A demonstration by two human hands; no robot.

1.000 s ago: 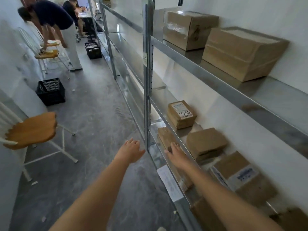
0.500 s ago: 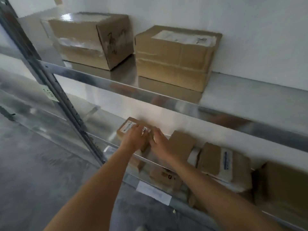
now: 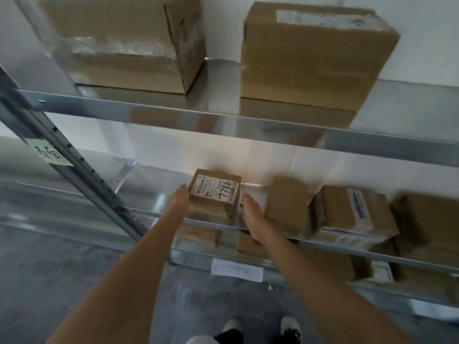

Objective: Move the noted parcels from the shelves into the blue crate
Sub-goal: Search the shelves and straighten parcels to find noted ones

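Both hands moved off parcel 7786 [image 3: 214, 192] top to its sides: left hand [image 3: 179, 201] flat-fingered against it, right hand [image 3: 252, 212] open beside; fingertips hidden.

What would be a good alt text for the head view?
Two bare hands, left hand and right hand, flank a small brown cardboard parcel marked 7786 on a grey metal shelf; two large cardboard boxes sit above.

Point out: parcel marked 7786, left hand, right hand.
parcel marked 7786 [image 3: 216, 191]: head view, on its white top label.
left hand [image 3: 179, 201]: head view, back of hand at the parcel's left side.
right hand [image 3: 252, 213]: head view, back of hand at its right side.
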